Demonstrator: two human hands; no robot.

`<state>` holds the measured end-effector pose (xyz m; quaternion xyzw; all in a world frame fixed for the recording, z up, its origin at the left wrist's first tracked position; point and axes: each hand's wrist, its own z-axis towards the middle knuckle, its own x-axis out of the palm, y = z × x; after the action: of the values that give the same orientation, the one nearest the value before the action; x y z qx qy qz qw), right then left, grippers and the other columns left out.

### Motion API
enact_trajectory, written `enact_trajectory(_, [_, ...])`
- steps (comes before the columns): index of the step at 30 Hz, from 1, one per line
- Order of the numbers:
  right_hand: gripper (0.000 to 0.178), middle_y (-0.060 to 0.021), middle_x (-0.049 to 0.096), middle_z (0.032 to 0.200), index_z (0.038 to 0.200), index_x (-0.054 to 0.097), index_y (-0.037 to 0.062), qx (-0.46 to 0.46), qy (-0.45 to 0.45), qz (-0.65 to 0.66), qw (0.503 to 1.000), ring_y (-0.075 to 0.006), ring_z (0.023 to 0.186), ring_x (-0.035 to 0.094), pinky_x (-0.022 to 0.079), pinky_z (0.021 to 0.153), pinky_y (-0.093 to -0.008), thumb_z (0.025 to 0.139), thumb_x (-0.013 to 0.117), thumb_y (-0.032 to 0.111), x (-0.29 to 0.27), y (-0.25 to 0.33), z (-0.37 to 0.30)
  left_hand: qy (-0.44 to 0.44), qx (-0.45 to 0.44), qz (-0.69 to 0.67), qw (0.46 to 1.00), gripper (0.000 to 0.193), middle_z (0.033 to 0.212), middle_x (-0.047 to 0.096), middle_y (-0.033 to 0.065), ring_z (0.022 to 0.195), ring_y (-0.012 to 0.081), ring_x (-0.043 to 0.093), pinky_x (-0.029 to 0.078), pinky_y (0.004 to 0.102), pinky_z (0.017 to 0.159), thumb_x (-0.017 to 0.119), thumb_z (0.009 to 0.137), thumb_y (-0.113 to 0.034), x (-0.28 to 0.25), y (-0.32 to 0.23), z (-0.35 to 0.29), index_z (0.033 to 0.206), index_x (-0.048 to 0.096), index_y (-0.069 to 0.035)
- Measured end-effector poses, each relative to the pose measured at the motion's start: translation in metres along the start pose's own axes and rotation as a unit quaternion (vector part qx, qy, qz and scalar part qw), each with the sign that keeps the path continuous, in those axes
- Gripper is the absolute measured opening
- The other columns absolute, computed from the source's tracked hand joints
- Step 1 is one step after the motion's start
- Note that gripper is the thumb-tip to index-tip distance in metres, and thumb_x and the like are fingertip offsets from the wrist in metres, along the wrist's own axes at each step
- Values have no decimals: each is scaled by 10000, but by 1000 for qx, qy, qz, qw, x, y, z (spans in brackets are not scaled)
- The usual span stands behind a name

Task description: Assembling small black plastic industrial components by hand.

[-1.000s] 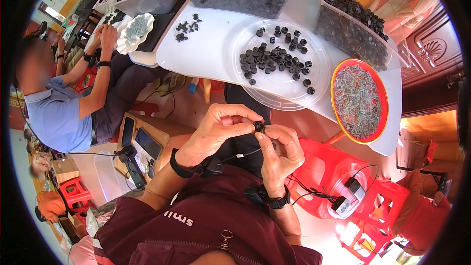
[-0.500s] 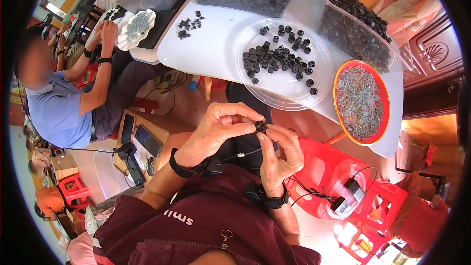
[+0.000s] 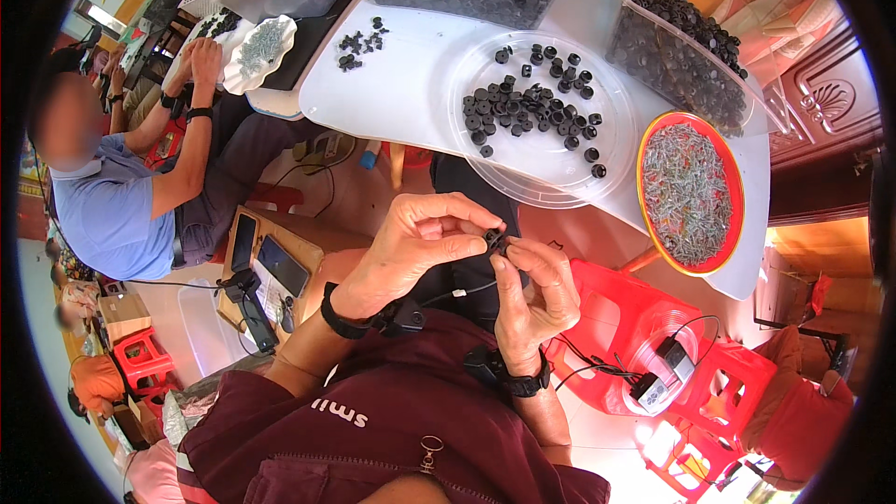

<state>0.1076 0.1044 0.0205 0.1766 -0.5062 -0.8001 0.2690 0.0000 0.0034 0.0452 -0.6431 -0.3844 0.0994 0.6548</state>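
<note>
The white table (image 3: 406, 93) stretched across in front of you, carrying the bulk stock at its far side: a long clear plastic bin (image 3: 457, 2) at the back and a right-hand bin (image 3: 667, 84), both heaped with dark parts, probably kept back there so the nearer edge could serve for loose working supplies. Closer to you, the round clear tray (image 3: 546, 177) jutted a little past the table's front edge, likely to bring its spread of black spool-shaped parts (image 3: 518, 109) within easy reach. The red basin (image 3: 735, 182) with a yellow rim stood to its right, its wall seemingly there to keep the slim silvery metal fasteners (image 3: 686, 191) from scattering. Both your hands were raised off the table, over your lap, which presumably gave you a near view of the work. Your left hand (image 3: 411, 233) pinched a small black piece (image 3: 494, 241) between thumb and forefinger, steadying it from the left; your right hand (image 3: 539, 294) had thumb and forefinger closed on its right edge. The piece sat just between the two sets of fingertips, and whether anything slimmer was held there was hidden. Against the picture from a second earlier, the table's contents lay slightly farther right in view, probably from your head moving, while both hands kept nearly the same pose around the piece.
</note>
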Motion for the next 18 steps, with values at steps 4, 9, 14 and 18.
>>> enact_trajectory(4, [178, -125, 651, 852, 816, 655, -5, -20, -2, -12, 1000, -177, 722, 614, 475, 617, -250, 664, 724, -67, 0, 2, 0, -14, -4, -1, 1000, 257, 957, 615, 123, 893, 186, 619, 492, 272, 806, 587, 724, 143, 3, -2, -1, 949, 643, 32])
enact_trajectory(9, [222, -130, 650, 863, 842, 645, -1, -57, 9, -19, 998, -197, 736, 630, 499, 633, -268, 656, 717, -98, 1, 1, 1, 15, 37, 6, 999, 263, 942, 615, 118, 903, 179, 617, 490, 261, 810, 602, 717, 148, 0, -1, -1, 945, 653, 27])
enact_trajectory(14, [250, -113, 650, 868, 859, 644, 15, -85, 20, -57, 995, -205, 742, 636, 505, 637, -267, 650, 723, -97, 0, 2, 3, 11, 40, 29, 999, 263, 944, 614, 116, 902, 177, 615, 490, 254, 811, 596, 724, 155, -2, -2, -2, 941, 665, 22])
enact_trajectory(18, [264, -94, 648, 867, 874, 645, 29, -101, 22, -104, 989, -207, 731, 636, 505, 622, -265, 651, 727, -86, 0, 3, 3, 19, 59, 50, 997, 261, 945, 615, 116, 891, 164, 608, 485, 239, 799, 591, 739, 150, -4, 2, -1, 951, 668, 19])
